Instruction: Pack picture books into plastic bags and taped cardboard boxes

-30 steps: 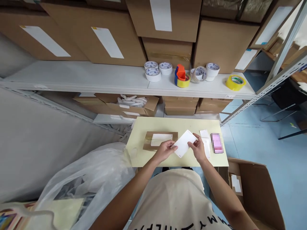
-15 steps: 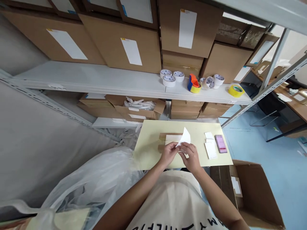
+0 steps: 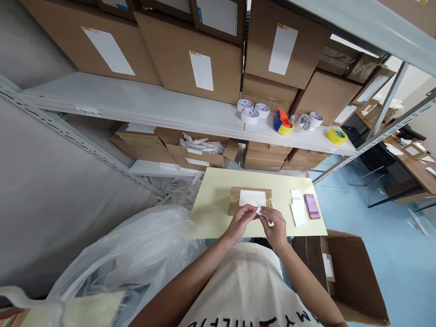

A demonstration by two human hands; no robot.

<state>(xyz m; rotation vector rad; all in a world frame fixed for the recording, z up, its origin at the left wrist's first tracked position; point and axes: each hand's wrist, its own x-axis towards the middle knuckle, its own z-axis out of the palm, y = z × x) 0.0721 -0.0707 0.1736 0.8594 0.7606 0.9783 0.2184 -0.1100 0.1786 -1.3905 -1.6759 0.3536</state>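
Both my hands meet over the near edge of a pale yellow table (image 3: 211, 218). My left hand (image 3: 240, 221) and my right hand (image 3: 275, 225) are closed on a small crumpled white paper (image 3: 259, 211), only a scrap of which shows between the fingers. Just beyond them lies a flat brown cardboard parcel (image 3: 234, 194) with a white label (image 3: 252, 198) on top. To the right on the table lie white cards (image 3: 298, 213) and a pink object (image 3: 311, 206).
A white shelf (image 3: 143, 102) ahead carries tape rolls (image 3: 250, 114), a tape dispenser (image 3: 282, 123) and a yellow roll (image 3: 336, 135), with cardboard boxes above and below. An open carton (image 3: 350, 272) stands at my right, a large clear plastic bag (image 3: 136, 259) at my left.
The white sheet, flat a second ago, has been folded and crumpled small between both hands. The hands have come closer together near the parcel. The view has tilted upward.
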